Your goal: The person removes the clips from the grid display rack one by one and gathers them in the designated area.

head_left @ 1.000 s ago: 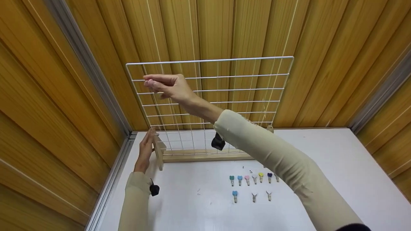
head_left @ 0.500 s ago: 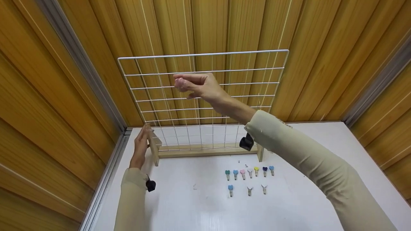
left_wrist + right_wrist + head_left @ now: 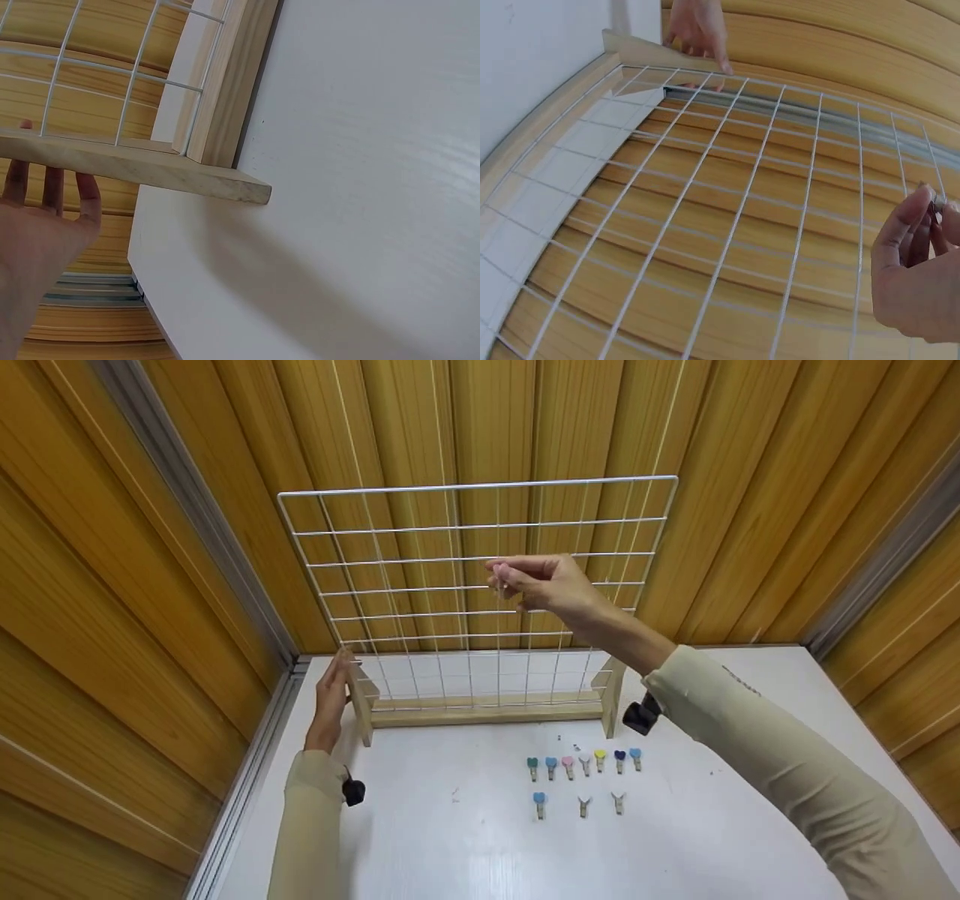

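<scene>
My right hand [image 3: 559, 585] pinches a small pink heart clothespin [image 3: 502, 573] between thumb and fingertips, in front of the upright white wire grid [image 3: 420, 562]. Seen from the right wrist, that hand [image 3: 915, 262] is close to the grid's wires, with most of the clothespin covered by the fingers. My left hand [image 3: 330, 697] holds the left wooden side board [image 3: 361, 705] of the grid's stand. In the left wrist view, several fingers of the left hand [image 3: 52, 217] lie along the board's outer side, and one fingertip shows past its other side.
Several clothespins [image 3: 585, 765] lie in two rows on the white table [image 3: 450, 840], most with coloured hearts. A wooden crossbar [image 3: 487, 712] joins the stand's side boards. Behind it rises a wood-panelled wall [image 3: 495, 427]; a metal rail [image 3: 247, 802] runs along the left.
My right hand has moved right and slightly down across the grid with the pink clothespin still in its fingers. The head view has shifted slightly. The left hand stays on the side board.
</scene>
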A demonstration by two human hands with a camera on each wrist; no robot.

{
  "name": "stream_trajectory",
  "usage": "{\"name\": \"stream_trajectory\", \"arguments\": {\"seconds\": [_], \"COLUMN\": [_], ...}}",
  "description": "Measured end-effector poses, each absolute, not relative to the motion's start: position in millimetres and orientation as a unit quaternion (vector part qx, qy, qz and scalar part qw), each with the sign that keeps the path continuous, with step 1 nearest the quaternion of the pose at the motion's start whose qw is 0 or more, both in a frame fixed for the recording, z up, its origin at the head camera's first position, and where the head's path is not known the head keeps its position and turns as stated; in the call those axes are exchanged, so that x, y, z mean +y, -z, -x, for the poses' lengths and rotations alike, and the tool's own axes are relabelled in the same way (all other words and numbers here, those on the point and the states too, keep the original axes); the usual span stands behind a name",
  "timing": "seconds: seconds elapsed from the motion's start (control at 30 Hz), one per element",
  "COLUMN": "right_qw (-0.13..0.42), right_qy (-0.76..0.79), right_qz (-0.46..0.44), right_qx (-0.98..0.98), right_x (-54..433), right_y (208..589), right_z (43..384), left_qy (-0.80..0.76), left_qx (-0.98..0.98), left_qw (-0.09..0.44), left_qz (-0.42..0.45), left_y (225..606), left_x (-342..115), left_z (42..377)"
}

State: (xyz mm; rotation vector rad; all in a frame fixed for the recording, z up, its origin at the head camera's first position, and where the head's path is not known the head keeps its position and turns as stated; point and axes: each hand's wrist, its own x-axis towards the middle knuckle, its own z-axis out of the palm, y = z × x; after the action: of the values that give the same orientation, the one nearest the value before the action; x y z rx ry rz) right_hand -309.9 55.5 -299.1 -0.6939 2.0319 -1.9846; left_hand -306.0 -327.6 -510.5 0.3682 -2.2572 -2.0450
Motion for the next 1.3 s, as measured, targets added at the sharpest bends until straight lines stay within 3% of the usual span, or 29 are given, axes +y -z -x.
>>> {"name": "stream_trajectory", "arguments": {"seconds": [0.57, 1.1, 1.3], "right_qw": [0.158, 0.234, 0.290], "right_qy": [0.603, 0.571, 0.532], "right_qz": [0.189, 0.144, 0.152], "right_qx": [0.759, 0.773, 0.781], "right_x": [137, 198, 225], "right_y": [371, 476, 500], "right_z": [309, 290, 279], "left_qy": [0.662, 0.662, 0.654], "left_qx": [-0.738, -0.739, -0.747], "left_qw": [0.017, 0.028, 0.029], "left_qz": [-0.129, -0.116, -0.115], "left_y": [515, 519, 518], "left_x": [-329, -336, -337], "left_z": [305, 300, 300]}}
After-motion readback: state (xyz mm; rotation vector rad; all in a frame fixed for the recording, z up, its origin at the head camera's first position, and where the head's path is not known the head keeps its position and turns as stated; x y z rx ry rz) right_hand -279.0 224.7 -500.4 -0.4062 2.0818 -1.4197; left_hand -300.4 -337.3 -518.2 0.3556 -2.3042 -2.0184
